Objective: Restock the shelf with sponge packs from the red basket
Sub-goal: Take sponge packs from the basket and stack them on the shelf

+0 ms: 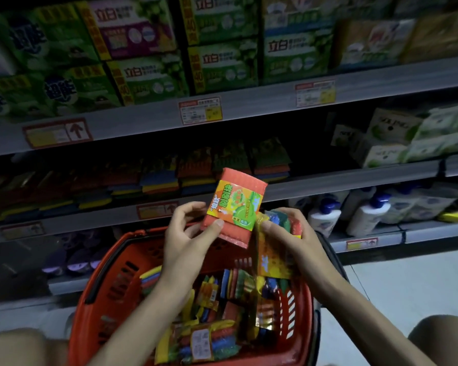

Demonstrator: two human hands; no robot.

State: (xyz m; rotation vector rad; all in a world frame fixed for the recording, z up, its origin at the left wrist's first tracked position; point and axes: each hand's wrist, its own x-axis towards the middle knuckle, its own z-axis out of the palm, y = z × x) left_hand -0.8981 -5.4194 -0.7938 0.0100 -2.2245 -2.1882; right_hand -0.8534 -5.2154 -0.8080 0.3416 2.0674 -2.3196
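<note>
Holding up an orange sponge pack (234,204) in the left hand (189,233), thumb pressed on its bright label, fingers curled behind its lower edge, face turned toward the camera and tilted slightly to the right. Gripping a second sponge pack (275,244) in the right hand (292,233), fingers closed around its top, thumb on the front, the multicoloured bundle hanging edge-on down toward the basket. Touching at the packs' inner edges, just above the far rim of the red basket (111,283). Sitting low in front, between two bare knees, half filled with more loose sponge packs (209,336) in yellow, blue, red and green wrappers. Showing, beyond the hands, a dim shelf (328,180) with rows of stacked sponges (159,178) lying flat, a gap to their right before pale boxes. Carrying green and white boxes (148,75) on the shelf above, with price tags (200,110) along its front edge, and white bottles with blue caps (365,215) lower right.
</note>
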